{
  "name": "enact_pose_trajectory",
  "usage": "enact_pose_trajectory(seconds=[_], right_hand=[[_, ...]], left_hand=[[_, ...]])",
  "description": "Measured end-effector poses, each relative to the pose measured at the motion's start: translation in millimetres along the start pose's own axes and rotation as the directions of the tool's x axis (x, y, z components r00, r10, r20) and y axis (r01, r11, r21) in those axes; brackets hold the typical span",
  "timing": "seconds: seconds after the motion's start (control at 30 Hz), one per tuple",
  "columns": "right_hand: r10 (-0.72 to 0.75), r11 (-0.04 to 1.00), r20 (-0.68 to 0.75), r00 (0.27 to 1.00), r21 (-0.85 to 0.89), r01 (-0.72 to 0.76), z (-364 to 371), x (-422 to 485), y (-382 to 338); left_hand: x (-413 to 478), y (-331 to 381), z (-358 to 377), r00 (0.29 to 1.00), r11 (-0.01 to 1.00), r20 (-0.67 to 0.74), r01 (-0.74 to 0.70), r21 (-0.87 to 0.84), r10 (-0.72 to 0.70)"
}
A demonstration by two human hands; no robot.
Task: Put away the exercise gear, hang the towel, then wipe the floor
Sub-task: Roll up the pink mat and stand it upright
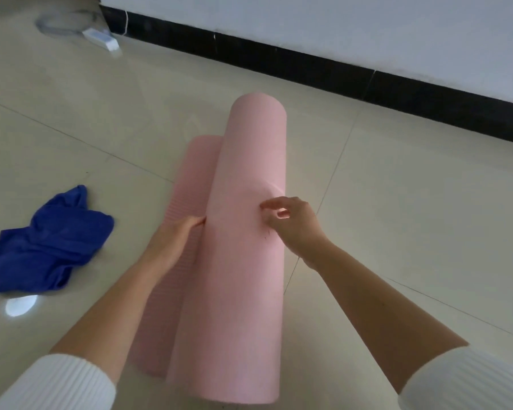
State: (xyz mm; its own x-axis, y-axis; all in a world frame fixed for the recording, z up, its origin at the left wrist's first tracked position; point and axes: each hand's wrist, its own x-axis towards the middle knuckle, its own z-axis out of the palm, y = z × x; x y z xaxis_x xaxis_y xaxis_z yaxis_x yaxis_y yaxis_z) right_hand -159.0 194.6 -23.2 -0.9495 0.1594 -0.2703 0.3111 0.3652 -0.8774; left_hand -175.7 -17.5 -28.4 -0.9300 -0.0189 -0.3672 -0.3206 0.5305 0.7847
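Observation:
A pink exercise mat lies on the tiled floor, rolled almost fully into a thick tube, with a narrow unrolled strip showing along its left side. My left hand rests at the seam between roll and flat strip, fingers straight against the roll. Over the right side of the roll is my right hand, its fingers loosely bent and fingertips touching the mat's surface. A crumpled blue towel lies on the floor to the left, apart from the mat.
A white wall with a black skirting board runs diagonally behind the mat. A white power strip and a grey cable coil lie at the far left. Pale floor tiles stretch to the right.

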Motion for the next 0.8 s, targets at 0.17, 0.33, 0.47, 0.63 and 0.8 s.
enact_pose_trajectory(seconds=[0.17,0.33,0.47,0.63,0.8], right_hand=[[0.046,0.997,-0.067,0.997,0.071,-0.042,13,14,-10],[0.054,0.997,-0.063,0.997,0.057,-0.051,19,33,-18],[-0.079,0.969,0.007,0.997,-0.233,0.079,39,40,-28],[-0.027,0.995,0.036,0.999,0.096,0.024,46,64,-41],[0.231,0.973,-0.006,0.973,0.014,-0.231,59,80,-39]], left_hand=[[5,5,-15,0.989,0.986,0.142,0.017,0.165,-0.041],[25,-11,-37,0.981,0.998,0.196,-0.005,0.056,-0.006],[34,-6,-56,0.958,0.977,0.246,-0.179,0.112,0.147],[55,-1,-79,0.987,0.982,0.156,-0.053,0.181,0.024],[89,3,-84,0.997,0.929,0.078,-0.051,0.366,0.024]])
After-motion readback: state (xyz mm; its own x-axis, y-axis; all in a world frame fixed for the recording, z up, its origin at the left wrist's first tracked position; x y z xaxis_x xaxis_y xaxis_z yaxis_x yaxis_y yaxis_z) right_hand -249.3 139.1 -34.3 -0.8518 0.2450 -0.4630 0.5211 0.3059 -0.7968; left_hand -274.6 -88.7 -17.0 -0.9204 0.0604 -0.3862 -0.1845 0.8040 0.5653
